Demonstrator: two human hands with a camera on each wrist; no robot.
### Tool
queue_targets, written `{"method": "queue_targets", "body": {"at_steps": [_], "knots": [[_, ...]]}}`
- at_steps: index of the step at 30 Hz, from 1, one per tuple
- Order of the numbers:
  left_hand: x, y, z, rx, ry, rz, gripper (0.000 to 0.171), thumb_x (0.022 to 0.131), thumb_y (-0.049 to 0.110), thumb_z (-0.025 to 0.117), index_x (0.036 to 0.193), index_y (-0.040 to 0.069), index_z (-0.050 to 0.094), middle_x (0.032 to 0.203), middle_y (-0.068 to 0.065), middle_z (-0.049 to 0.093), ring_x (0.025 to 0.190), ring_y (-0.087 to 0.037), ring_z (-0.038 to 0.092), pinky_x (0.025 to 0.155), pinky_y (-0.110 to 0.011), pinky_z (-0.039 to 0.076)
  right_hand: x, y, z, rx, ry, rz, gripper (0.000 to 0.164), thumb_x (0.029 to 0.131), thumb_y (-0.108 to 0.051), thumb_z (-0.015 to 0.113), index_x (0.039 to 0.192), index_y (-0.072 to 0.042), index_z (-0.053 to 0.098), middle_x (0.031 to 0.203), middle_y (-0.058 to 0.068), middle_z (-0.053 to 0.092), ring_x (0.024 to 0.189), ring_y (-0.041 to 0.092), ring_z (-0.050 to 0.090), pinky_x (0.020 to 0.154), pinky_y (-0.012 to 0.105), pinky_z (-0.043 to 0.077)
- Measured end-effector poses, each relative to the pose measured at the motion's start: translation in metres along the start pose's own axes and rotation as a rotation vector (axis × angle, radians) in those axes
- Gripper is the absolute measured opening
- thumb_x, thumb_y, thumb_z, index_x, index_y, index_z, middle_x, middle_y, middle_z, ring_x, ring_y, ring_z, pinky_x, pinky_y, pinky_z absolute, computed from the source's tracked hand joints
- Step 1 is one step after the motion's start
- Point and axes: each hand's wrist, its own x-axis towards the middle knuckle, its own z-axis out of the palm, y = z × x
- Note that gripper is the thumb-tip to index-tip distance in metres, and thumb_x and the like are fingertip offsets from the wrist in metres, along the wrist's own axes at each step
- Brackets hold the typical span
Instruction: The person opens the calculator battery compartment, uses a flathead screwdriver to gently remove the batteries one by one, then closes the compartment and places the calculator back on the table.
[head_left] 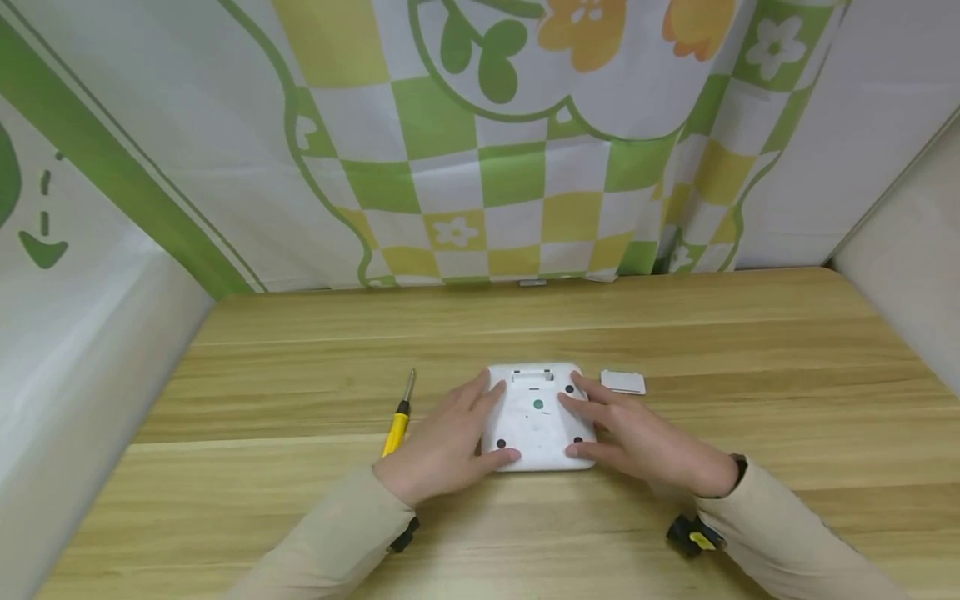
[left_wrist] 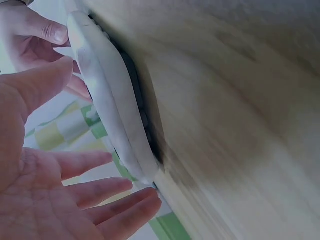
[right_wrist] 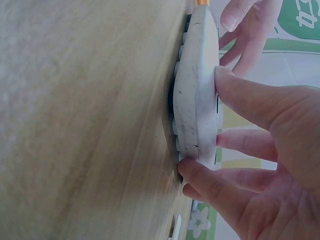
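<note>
A white calculator lies face down on the wooden table, its keys showing along the underside in both wrist views. Dark round feet and an uncovered battery compartment are on its upturned back. My left hand touches the left side with spread, fairly straight fingers, the thumb over the near corner. At the right side, my right hand has its thumb and some fingertips on the back. In the right wrist view, one right finger rests against the rim near the keys.
A screwdriver with a yellow handle lies left of the calculator, partly behind the left hand. Right of the calculator is a small white battery cover. A checked green and yellow curtain hangs along the table's back edge.
</note>
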Motion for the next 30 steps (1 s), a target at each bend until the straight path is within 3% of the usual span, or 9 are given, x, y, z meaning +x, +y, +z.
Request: {"method": "queue_targets", "body": {"at_steps": [7, 16, 30], "knots": [[0.0042, 0.0033, 0.0044, 0.003, -0.017, 0.03, 0.08, 0.088, 0.046, 0.064, 0.149, 0.005, 0.031, 0.157, -0.022, 0.019, 0.14, -0.042, 0.028, 0.113, -0.052, 0.026, 0.0003, 0.0002, 0.0004, 0.002, 0.006, -0.009, 0.061, 0.088, -0.029, 0.069, 0.138, 0.0, 0.048, 0.15, 0.028, 0.032, 0.129, 0.041, 0.045, 0.099, 0.048, 0.045], [0.0054, 0.0065, 0.0082, -0.062, -0.039, -0.005, 0.084, 0.083, 0.045, 0.071, 0.149, 0.008, 0.033, 0.157, -0.025, 0.012, 0.14, -0.047, 0.024, 0.109, -0.056, 0.031, 0.0002, 0.0, -0.0003, 0.008, 0.005, -0.009, 0.061, 0.089, -0.03, 0.068, 0.138, -0.001, 0.048, 0.15, 0.027, 0.032, 0.129, 0.041, 0.045, 0.099, 0.047, 0.045], [0.0094, 0.0099, 0.0065, -0.133, -0.038, -0.05, 0.085, 0.08, 0.038, 0.076, 0.147, 0.005, 0.036, 0.157, -0.025, 0.013, 0.14, -0.045, 0.024, 0.111, -0.053, 0.029, 0.0, 0.0012, -0.0011, 0.03, 0.02, -0.012, 0.06, 0.088, -0.031, 0.069, 0.138, -0.003, 0.05, 0.149, 0.026, 0.034, 0.13, 0.042, 0.044, 0.099, 0.052, 0.043]]}}
